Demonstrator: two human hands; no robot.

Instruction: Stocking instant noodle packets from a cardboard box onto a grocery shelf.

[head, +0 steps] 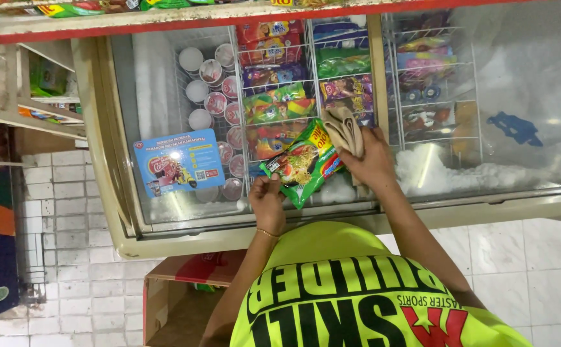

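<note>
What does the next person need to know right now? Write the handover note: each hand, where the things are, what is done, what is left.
Left hand: grips the lower corner of the green noodle packet, held over the freezer lid.
Right hand: holds a folded tan cloth and the packet's other end.
Cardboard box: on the floor, open, below the freezer.
Done: packet and cloth are in hand.
Left: packet not yet set down; lid is shut.

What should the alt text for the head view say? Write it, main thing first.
Seen from above, a person's left hand and right hand hold a green noodle packet over a glass-topped chest freezer; the right hand also holds a tan cloth. Inside are wire baskets of ice cream cups and colourful wrappers.
</note>
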